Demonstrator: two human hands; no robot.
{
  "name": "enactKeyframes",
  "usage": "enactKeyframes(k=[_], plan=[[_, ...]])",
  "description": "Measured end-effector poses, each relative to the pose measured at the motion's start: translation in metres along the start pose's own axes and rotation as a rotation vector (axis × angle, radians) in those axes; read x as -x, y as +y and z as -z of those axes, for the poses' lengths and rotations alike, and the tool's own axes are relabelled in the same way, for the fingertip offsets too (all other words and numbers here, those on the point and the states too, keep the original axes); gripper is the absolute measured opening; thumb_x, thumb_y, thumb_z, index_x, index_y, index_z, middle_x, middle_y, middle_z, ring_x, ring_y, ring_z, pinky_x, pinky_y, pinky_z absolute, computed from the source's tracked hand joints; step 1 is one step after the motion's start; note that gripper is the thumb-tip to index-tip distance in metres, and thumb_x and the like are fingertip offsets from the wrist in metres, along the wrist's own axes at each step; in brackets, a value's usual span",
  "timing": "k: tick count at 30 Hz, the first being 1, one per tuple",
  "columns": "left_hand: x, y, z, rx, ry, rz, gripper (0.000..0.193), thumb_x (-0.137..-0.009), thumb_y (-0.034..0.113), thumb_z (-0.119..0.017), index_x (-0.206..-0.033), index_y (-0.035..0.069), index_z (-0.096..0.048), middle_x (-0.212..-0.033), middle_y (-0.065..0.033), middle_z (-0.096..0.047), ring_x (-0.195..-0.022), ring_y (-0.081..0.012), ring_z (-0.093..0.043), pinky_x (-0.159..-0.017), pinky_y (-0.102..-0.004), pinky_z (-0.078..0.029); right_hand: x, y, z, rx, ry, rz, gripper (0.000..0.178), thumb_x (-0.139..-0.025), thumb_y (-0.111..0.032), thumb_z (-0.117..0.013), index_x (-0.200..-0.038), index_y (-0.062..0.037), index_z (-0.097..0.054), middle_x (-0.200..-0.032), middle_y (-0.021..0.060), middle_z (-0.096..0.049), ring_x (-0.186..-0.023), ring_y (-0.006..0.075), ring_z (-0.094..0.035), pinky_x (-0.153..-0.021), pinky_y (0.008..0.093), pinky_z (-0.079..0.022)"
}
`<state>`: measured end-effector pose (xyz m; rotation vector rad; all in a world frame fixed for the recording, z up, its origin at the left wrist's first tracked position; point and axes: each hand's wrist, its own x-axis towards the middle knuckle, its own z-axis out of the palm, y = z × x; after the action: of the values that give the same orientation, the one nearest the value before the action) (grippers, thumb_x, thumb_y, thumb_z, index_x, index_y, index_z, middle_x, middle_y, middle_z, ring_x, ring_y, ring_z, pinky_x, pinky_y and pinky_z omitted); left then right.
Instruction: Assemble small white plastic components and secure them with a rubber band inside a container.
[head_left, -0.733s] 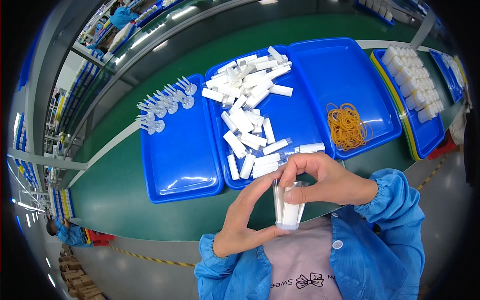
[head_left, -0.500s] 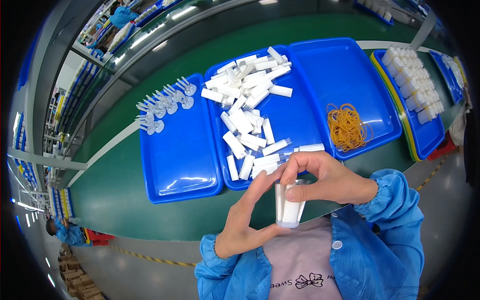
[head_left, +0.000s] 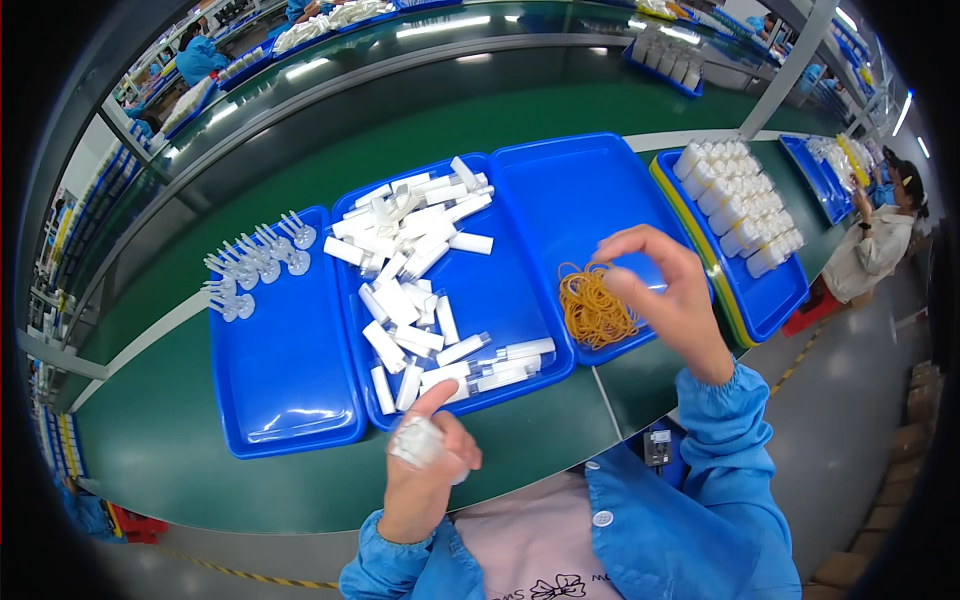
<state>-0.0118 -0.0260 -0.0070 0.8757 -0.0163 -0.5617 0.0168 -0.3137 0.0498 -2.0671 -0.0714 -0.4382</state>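
My left hand (head_left: 428, 478) is closed around a small bundle of white pieces in clear plastic (head_left: 416, 441). It is over the front edge of the table, just in front of the middle blue tray (head_left: 490, 290). My right hand (head_left: 668, 298) is raised above a tangle of orange rubber bands (head_left: 594, 308) in the blue tray right of the middle one. Its thumb and forefinger are curved apart, and no band shows between them. Many white tubes in clear sleeves (head_left: 430, 222) lie heaped in the middle tray.
On the left, a blue tray (head_left: 290, 370) bears clear stemmed pieces with round bases (head_left: 262, 262) at its far end. Stacked trays (head_left: 775, 305) at right carry rows of white bundles (head_left: 740, 205). Another person (head_left: 880, 240) sits farther right.
My hands have parted: the right one has left the bundle and moved over the rubber bands, while the left keeps the bundle, now tilted. The view has swung to the right.
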Motion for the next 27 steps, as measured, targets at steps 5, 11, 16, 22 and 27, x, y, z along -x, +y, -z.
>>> enactKeyframes(k=[5, 11, 16, 22, 27], plan=[[-0.005, -0.008, 0.008, 0.059, 0.006, 0.003, 0.041, -0.087, 0.036, -0.066, -0.11, 0.006, -0.051, -0.082, -0.0042, -0.051, -0.076, -0.0177, -0.053, -0.071, -0.0361, -0.046, 0.006, 0.066, 0.024, 0.434, -0.039, 0.057, 0.013, -0.076, -0.01, -0.068, -0.088, -0.0056, -0.067, -0.084, 0.0077, -0.062, -0.082, 0.0257, -0.057, -0.073, 0.0361, -0.045], [-0.002, -0.008, 0.014, 0.087, -0.025, 0.059, 0.033, -0.086, 0.036, -0.068, -0.099, 0.011, -0.05, -0.073, -0.0026, -0.047, -0.071, -0.0187, -0.054, -0.072, -0.0379, -0.047, 0.006, 0.098, 0.014, 0.596, -0.042, 0.034, 0.01, -0.075, -0.011, -0.07, -0.084, -0.009, -0.067, -0.078, 0.007, -0.057, -0.079, 0.026, -0.052, -0.069, 0.0377, -0.043], [-0.003, -0.007, 0.012, 0.067, 0.008, 0.036, 0.032, -0.085, 0.033, -0.07, -0.095, 0.011, -0.05, -0.071, -0.0028, -0.048, -0.068, -0.0175, -0.053, -0.07, -0.0361, -0.047, 0.004, 0.107, 0.016, 0.594, -0.003, 0.102, 0.008, -0.074, -0.012, -0.071, -0.077, -0.0075, -0.065, -0.074, 0.0063, -0.058, -0.075, 0.0254, -0.053, -0.066, 0.0373, -0.042], [-0.004, -0.012, 0.012, 0.018, 0.021, -0.021, 0.032, -0.082, 0.025, -0.072, -0.101, 0.009, -0.051, -0.07, -0.0035, -0.051, -0.064, -0.0167, -0.052, -0.065, -0.0342, -0.046, 0.001, 0.098, 0.032, 0.53, 0.251, 0.086, 0.008, -0.073, -0.009, -0.071, -0.073, -0.0058, -0.064, -0.074, 0.0075, -0.059, -0.07, 0.0248, -0.055, -0.064, 0.0354, -0.041], [-0.006, -0.01, -0.006, -0.518, 0.053, -0.08, 0.071, -0.071, 0.011, -0.076, -0.131, 0.001, -0.041, -0.066, -0.0021, -0.053, -0.059, -0.0105, -0.051, -0.056, -0.024, -0.042, 0.008, 0.054, 0.013, 0.523, 0.304, 0.236, 0.009, -0.073, -0.007, -0.071, -0.071, -0.0074, -0.062, -0.073, 0.0077, -0.056, -0.073, 0.0262, -0.054, -0.065, 0.0369, -0.042]])
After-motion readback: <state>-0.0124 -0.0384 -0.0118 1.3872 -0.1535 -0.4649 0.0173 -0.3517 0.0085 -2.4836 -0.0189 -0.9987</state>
